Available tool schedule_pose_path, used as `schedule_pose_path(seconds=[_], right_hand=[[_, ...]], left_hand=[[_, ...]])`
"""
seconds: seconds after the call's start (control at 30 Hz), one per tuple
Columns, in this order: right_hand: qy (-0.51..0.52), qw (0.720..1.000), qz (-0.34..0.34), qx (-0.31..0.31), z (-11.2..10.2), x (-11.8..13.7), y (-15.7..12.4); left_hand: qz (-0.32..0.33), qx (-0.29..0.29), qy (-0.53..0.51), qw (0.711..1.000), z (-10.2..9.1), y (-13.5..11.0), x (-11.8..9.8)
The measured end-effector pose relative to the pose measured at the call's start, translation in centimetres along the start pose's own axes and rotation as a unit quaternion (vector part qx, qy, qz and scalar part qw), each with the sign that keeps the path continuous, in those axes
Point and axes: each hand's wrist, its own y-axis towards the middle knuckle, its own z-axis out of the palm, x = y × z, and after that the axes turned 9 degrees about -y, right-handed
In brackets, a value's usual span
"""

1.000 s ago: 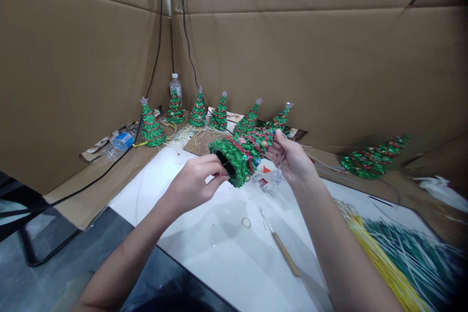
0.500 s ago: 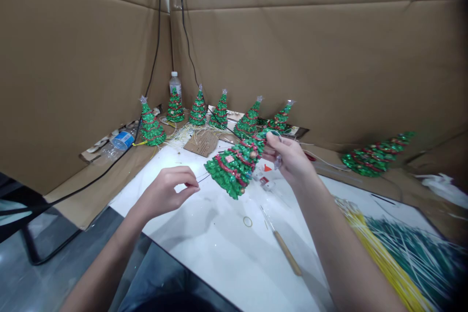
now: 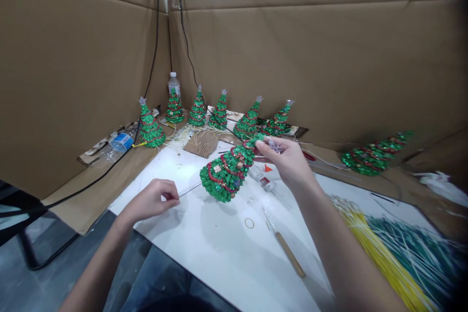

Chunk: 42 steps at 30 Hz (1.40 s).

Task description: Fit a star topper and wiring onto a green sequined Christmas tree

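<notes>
My right hand [image 3: 283,156] is closed round the top of a small green Christmas tree [image 3: 228,170] with red garland and little ornaments. The tree is tilted above the white table, its base toward the lower left. A clear star [image 3: 274,145] shows by the right fingers. To the left, my left hand [image 3: 155,200] pinches the end of a thin dark wire [image 3: 190,189] that runs taut to the tree's base. Below the tree lie a screwdriver-like tool with a wooden handle [image 3: 290,255] and a thin yellowish ring [image 3: 249,223]; the tool's tip is too small to make out.
Several finished-looking trees [image 3: 197,109] stand along the back, and another tree [image 3: 376,156] leans at the right. Bundles of yellow strands [image 3: 387,263] and green strands [image 3: 420,248] lie at right. A bottle [image 3: 122,142] lies at left. Cardboard walls [image 3: 292,58] enclose the table.
My left hand has moved left and slightly down, and a longer stretch of wire shows between it and the tree. The tree and right hand have shifted slightly left.
</notes>
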Motion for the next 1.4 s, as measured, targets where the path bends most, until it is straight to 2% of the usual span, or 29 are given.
schedule_pose_path(seconds=[0.27,0.47,0.67,1.23,1.4], right_hand=[[-0.055,0.995,-0.005,0.08,0.3,0.7,-0.6],[-0.161,0.981,-0.017,0.104,0.5,1.2,-0.7],[-0.25,0.96,-0.05,0.119,0.6,1.1,-1.0],[-0.286,0.941,-0.061,0.17,1.6,1.3,-1.7],[-0.285,0.943,-0.032,0.171,0.6,2.0,-1.8]], left_hand=[[-0.058,0.022,0.027,0.998,-0.6,0.2,1.4],[-0.071,0.024,0.019,0.997,-1.1,0.2,1.3],[-0.065,0.024,0.026,0.997,-0.7,0.8,1.1],[-0.08,0.018,0.011,0.997,-0.1,0.6,1.5],[-0.08,0.012,0.009,0.997,0.1,0.5,1.5]])
